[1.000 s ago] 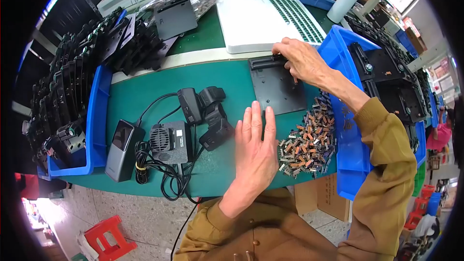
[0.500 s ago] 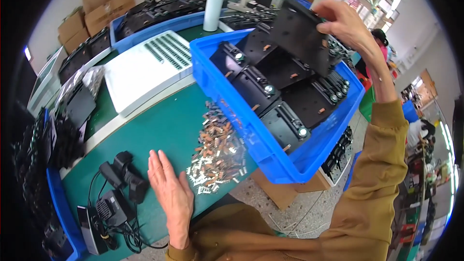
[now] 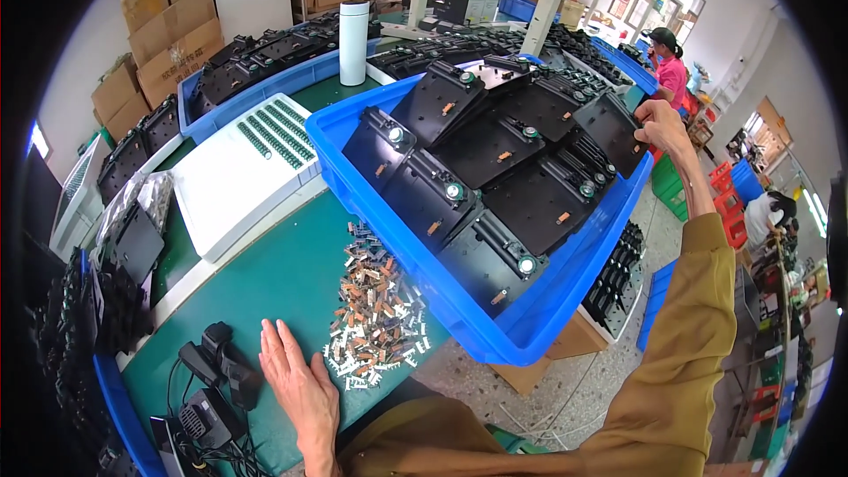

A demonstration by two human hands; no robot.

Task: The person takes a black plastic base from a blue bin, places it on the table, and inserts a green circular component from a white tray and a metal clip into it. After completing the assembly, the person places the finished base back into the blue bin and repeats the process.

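My left hand (image 3: 301,385) lies flat on the green tabletop with its fingers stretched out, holding nothing. Close to its fingertips is a loose pile of small orange and white connectors (image 3: 375,314). My right hand (image 3: 662,130) is closed at the far right of a blue plastic bin (image 3: 521,349), pinching the edge of a flat black panel (image 3: 609,130). That panel sits tilted at the bin's right side, over several similar black panels (image 3: 481,152), which carry round silvery parts and small orange connectors. My fingertips are partly hidden.
Black power adapters (image 3: 212,411) with tangled cables lie left of my left hand. A white box (image 3: 238,172) with rows of small dark green parts and a white bottle (image 3: 353,42) stand beyond. A person in pink (image 3: 670,71) is at the far right.
My right hand has lowered the black panel from above the bin to its right side. The view has shifted a little; my left hand still rests on the table.
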